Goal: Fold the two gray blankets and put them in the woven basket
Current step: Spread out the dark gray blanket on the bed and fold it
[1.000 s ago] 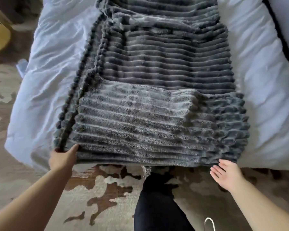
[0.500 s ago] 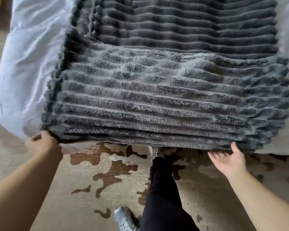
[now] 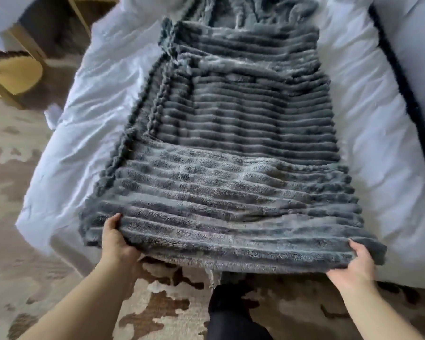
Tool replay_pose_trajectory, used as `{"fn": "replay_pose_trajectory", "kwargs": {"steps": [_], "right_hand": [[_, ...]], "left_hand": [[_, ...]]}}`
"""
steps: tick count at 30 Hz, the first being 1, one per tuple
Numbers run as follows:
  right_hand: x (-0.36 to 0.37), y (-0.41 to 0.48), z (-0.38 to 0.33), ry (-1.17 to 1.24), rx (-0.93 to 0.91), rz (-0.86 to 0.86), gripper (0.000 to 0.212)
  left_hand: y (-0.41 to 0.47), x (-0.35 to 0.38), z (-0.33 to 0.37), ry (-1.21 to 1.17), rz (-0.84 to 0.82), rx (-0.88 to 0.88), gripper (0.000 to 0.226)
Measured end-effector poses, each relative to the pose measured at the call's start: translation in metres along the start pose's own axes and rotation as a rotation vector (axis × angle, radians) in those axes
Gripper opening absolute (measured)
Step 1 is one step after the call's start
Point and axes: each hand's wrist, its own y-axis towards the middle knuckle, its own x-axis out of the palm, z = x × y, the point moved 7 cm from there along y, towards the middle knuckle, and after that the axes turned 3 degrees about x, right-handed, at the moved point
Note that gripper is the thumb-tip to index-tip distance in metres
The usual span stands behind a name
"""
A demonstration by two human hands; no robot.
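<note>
A gray ribbed plush blanket [image 3: 231, 143] lies lengthwise down the middle of a white bed [image 3: 383, 148], folded into a long strip. Its near end is lifted off the bed edge. My left hand [image 3: 118, 244] grips the near left corner, thumb on top. My right hand [image 3: 353, 263] grips the near right corner from below, fingers curled over the edge. I see only one blanket clearly, and the woven basket is not in view.
A wooden chair with a yellow seat [image 3: 12, 74] stands on the floor at the far left. A dark strip [image 3: 402, 89] runs along the bed's right side. A patterned beige and brown rug [image 3: 59, 278] covers the floor, with my dark-trousered leg [image 3: 231, 320] below.
Both hands have closed on the near corners and raised the blanket's near edge off the bed. The view has pulled back and shows more of the bed.
</note>
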Motion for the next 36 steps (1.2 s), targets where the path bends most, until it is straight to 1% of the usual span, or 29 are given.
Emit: {"fn": "replay_pose_trajectory", "kwargs": {"steps": [2,5,7,9,12,14,16,18,19,20,21,22,23,26,29,30,31,32,33,36], "right_hand": [[0.040,-0.024,-0.046,-0.006,-0.097,-0.055,0.011],[0.117,-0.072,-0.122,0.003,-0.210,-0.211,0.009],[0.167,-0.118,-0.178,0.054,-0.267,-0.345,0.014],[0.202,-0.168,-0.234,0.119,-0.326,-0.455,0.018],[0.232,-0.231,-0.296,0.197,-0.390,-0.567,0.012],[0.239,-0.255,-0.319,0.239,-0.410,-0.621,0.015],[0.237,-0.269,-0.332,0.249,-0.425,-0.669,0.017],[0.227,-0.275,-0.332,0.244,-0.429,-0.685,0.019],[0.217,-0.274,-0.328,0.250,-0.424,-0.687,0.023],[0.205,-0.273,-0.323,0.252,-0.412,-0.697,0.031],[0.191,-0.273,-0.316,0.244,-0.406,-0.718,0.044],[0.177,-0.273,-0.307,0.231,-0.403,-0.736,0.059],[0.161,-0.269,-0.297,0.221,-0.403,-0.735,0.069],[0.106,-0.253,-0.260,0.216,-0.377,-0.701,0.069],[0.046,-0.232,-0.219,0.194,-0.337,-0.655,0.098],[0.024,-0.227,-0.205,0.171,-0.321,-0.643,0.098],[0.002,-0.221,-0.191,0.156,-0.301,-0.623,0.095],[-0.020,-0.218,-0.178,0.147,-0.281,-0.599,0.093],[-0.042,-0.214,-0.166,0.143,-0.264,-0.573,0.095],[-0.102,-0.213,-0.134,0.133,-0.302,-0.550,0.109]], "left_hand": [[-0.022,0.039,0.039,-0.058,-0.069,0.086,0.012],[-0.073,0.117,0.098,-0.082,-0.213,0.190,0.014],[-0.120,0.173,0.135,-0.126,-0.306,0.246,0.015],[-0.173,0.218,0.168,-0.196,-0.388,0.310,0.014],[-0.243,0.268,0.211,-0.266,-0.535,0.421,0.014],[-0.277,0.288,0.229,-0.290,-0.612,0.460,0.018],[-0.302,0.293,0.236,-0.300,-0.677,0.488,0.020],[-0.314,0.284,0.235,-0.292,-0.712,0.505,0.020],[-0.316,0.275,0.231,-0.295,-0.727,0.500,0.025],[-0.317,0.262,0.226,-0.292,-0.733,0.493,0.036],[-0.316,0.246,0.219,-0.274,-0.730,0.487,0.046],[-0.314,0.230,0.211,-0.266,-0.720,0.479,0.049],[-0.312,0.211,0.202,-0.250,-0.704,0.475,0.045],[-0.302,0.152,0.169,-0.177,-0.620,0.436,0.022],[-0.297,0.089,0.133,-0.165,-0.593,0.370,0.016],[-0.298,0.067,0.121,-0.173,-0.594,0.353,0.024],[-0.297,0.045,0.109,-0.188,-0.572,0.340,0.042],[-0.294,0.022,0.098,-0.191,-0.533,0.327,0.055],[-0.293,0.001,0.087,-0.190,-0.490,0.323,0.054],[-0.291,-0.056,0.057,-0.194,-0.354,0.276,0.023]]}}
